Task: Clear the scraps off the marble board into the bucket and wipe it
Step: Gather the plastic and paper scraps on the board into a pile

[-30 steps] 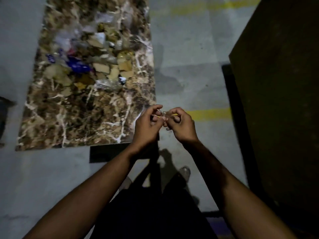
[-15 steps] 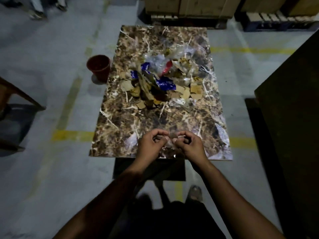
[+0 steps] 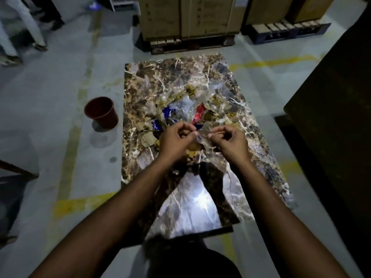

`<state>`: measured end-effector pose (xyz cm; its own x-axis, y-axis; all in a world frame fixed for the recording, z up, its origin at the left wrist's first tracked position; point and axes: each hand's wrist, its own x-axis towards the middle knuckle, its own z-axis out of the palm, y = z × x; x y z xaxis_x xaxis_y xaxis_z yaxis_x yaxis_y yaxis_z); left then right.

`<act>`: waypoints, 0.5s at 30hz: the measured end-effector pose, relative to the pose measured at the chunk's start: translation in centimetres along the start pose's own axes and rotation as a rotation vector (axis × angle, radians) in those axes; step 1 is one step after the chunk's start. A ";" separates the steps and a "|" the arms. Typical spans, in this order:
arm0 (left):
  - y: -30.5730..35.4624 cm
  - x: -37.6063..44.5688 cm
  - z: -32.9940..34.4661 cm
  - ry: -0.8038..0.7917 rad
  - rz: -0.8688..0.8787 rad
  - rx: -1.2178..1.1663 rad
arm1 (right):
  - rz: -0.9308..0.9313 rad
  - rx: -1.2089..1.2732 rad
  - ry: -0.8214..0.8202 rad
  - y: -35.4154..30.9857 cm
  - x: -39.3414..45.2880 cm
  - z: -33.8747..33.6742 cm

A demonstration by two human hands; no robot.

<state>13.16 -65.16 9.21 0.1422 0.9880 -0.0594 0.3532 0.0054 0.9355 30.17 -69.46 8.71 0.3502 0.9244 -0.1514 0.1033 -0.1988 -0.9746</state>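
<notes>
The board [image 3: 180, 83] lies flat at frame centre, its long side running from the upper middle to the lower right, brown marble with white veins. A bright glare patch sits on its near end. The scraps [image 3: 186, 109] form a loose pile on the middle of the board: clear plastic film, blue and red wrapper pieces, and tan cardboard bits. The far end and the near end of the board are bare.

The left hand [image 3: 174, 141] and right hand [image 3: 230, 143] are held above the near edge of the pile, close together but not touching. Each hand has its thumb and forefinger pinched together, the other fingers curled. Between the two pinches stretches a small piece of clear film [image 3: 201, 137]; both hands appear clamped on it, though blur makes the grip hard to confirm. Both forearms enter from the lower edge of the frame.

The bucket [image 3: 101, 112] stands upright on the floor [image 3: 50, 97] at centre left, just beside the left edge of the board, not touching it. It is dark red; its contents cannot be told.

Cartons [image 3: 190, 17] on a pallet stand at the upper middle, beyond the board.
</notes>
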 end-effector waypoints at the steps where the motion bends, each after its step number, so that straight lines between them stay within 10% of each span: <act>1: 0.5 1.8 -0.6 0.004 0.031 0.017 | -0.031 -0.025 0.042 -0.8 1.6 0.7; 9: 1.0 15.7 -2.9 0.052 0.032 0.055 | -0.268 -0.493 0.187 -4.2 12.2 7.2; 15: -2.6 21.0 -2.6 -0.228 0.012 0.277 | -0.151 -0.956 0.151 -2.6 14.4 8.6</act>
<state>12.82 -44.05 6.40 0.3392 0.9280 -0.1543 0.5834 -0.0788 0.8083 26.94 -52.79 7.64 0.3798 0.9237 0.0510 0.8443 -0.3236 -0.4271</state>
